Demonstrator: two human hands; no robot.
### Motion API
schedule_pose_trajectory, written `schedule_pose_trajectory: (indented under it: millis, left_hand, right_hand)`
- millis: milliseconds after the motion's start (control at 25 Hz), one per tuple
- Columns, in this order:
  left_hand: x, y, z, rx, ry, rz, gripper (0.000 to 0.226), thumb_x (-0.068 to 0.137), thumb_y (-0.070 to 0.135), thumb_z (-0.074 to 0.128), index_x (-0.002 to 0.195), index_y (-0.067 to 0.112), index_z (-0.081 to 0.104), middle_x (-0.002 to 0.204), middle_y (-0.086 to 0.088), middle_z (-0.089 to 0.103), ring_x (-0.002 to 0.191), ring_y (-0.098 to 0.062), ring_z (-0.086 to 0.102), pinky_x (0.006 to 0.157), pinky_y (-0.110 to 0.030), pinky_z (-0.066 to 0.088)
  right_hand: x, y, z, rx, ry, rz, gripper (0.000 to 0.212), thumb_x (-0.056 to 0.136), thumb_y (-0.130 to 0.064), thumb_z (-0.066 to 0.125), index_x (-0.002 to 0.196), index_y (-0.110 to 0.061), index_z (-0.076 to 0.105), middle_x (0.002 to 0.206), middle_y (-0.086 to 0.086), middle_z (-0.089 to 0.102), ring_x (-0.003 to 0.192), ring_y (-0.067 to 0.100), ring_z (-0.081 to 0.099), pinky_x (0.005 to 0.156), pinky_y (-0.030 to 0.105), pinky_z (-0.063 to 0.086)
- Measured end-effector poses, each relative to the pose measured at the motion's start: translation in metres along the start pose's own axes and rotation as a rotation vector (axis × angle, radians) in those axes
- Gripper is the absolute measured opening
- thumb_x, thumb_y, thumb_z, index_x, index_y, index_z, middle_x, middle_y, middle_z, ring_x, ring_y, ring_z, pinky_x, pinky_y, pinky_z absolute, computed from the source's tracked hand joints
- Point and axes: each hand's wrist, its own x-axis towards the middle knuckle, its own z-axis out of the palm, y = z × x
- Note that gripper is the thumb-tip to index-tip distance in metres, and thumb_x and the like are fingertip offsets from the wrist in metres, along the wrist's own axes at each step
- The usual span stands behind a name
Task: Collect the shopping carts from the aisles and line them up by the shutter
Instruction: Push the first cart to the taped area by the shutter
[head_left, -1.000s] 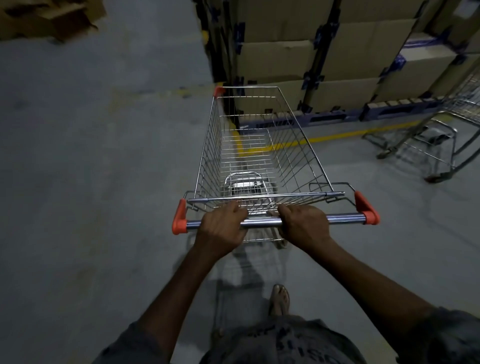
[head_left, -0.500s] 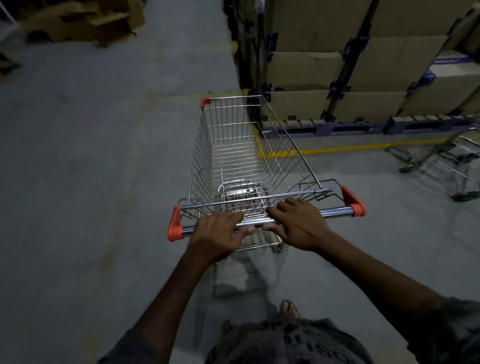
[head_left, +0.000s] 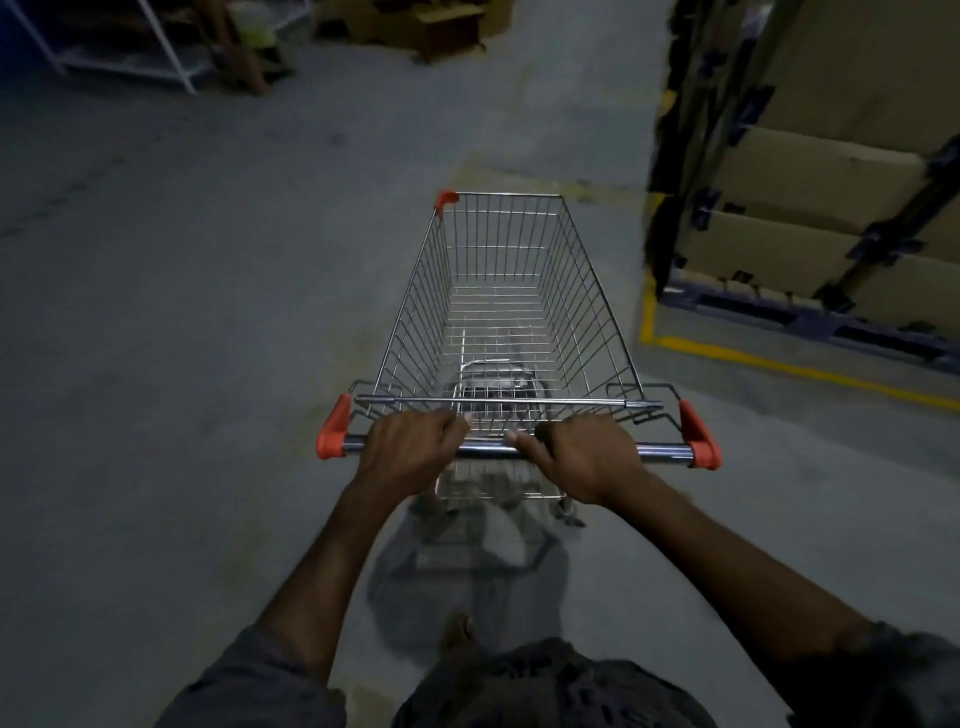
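Note:
An empty wire shopping cart (head_left: 501, 291) with orange corner caps stands on the grey concrete floor straight in front of me. Its chrome handle bar (head_left: 660, 451) runs across the middle of the view. My left hand (head_left: 410, 452) grips the bar left of centre. My right hand (head_left: 582, 457) grips it right of centre, fingers curled over the top. The two hands sit close together. The cart's wheels are mostly hidden under the basket.
Stacked cardboard boxes (head_left: 810, 171) on a dark pallet (head_left: 810, 317) stand close on the right, bordered by a yellow floor line (head_left: 779, 366). A white metal rack (head_left: 130, 52) and loose cartons (head_left: 441, 26) lie far ahead to the left. Open floor stretches ahead and left.
The cart and I have swung left: the boxes slid to the right edge, the other cart on the right left the view, and the rack came into sight.

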Motion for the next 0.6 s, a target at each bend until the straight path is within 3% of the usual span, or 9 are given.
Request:
schedule_pose_trajectory:
  millis: [120, 240, 320, 400, 600]
  left_hand:
    - [-0.007, -0.011, 0.005, -0.092, 0.12, -0.066, 0.026, 0.101, 0.043, 0.044, 0.118, 0.029, 0.058, 0.106, 0.005, 0.064, 0.091, -0.017, 0.062, 0.074, -0.033, 0.046]
    - [-0.005, -0.028, 0.006, 0.005, 0.121, -0.092, 0.047, 0.096, 0.042, 0.041, 0.138, 0.026, 0.052, 0.143, -0.001, 0.052, 0.124, -0.023, 0.053, 0.099, -0.045, 0.046]
    - [-0.001, -0.04, -0.001, 0.011, 0.027, -0.152, 0.064, 0.095, 0.048, 0.031, 0.153, 0.022, 0.039, 0.157, -0.005, 0.044, 0.14, -0.026, 0.044, 0.111, -0.051, 0.039]
    - [0.004, -0.056, -0.009, 0.004, -0.094, -0.198, 0.072, 0.095, 0.051, 0.02, 0.16, 0.021, 0.027, 0.163, -0.004, 0.034, 0.147, -0.025, 0.036, 0.116, -0.051, 0.034]
    - [0.016, -0.111, -0.029, 0.063, -0.201, -0.234, 0.07, 0.094, 0.049, 0.014, 0.159, 0.027, 0.029, 0.163, -0.002, 0.035, 0.146, -0.024, 0.035, 0.117, -0.051, 0.03]
  right_hand:
    - [0.02, -0.007, 0.008, 0.011, 0.115, -0.03, 0.063, 0.105, -0.062, 0.013, 0.088, -0.028, 0.063, 0.083, -0.001, 0.065, 0.079, 0.022, 0.063, 0.068, 0.036, 0.052]
    - [0.049, -0.016, 0.013, -0.004, 0.133, -0.104, 0.049, 0.107, -0.049, 0.022, 0.125, -0.026, 0.061, 0.133, 0.002, 0.059, 0.121, 0.022, 0.051, 0.094, 0.041, 0.045]
    - [0.069, -0.024, 0.011, 0.047, 0.035, -0.105, 0.055, 0.105, -0.049, 0.021, 0.148, -0.024, 0.044, 0.147, 0.005, 0.053, 0.135, 0.025, 0.046, 0.103, 0.044, 0.041]
    - [0.089, -0.036, 0.008, 0.087, -0.084, -0.111, 0.06, 0.104, -0.051, 0.017, 0.156, -0.024, 0.033, 0.157, 0.006, 0.043, 0.145, 0.026, 0.038, 0.108, 0.048, 0.039]
    - [0.138, -0.077, 0.01, 0.122, -0.15, -0.147, 0.059, 0.104, -0.051, 0.019, 0.157, -0.026, 0.033, 0.162, 0.005, 0.036, 0.15, 0.028, 0.03, 0.109, 0.051, 0.04]
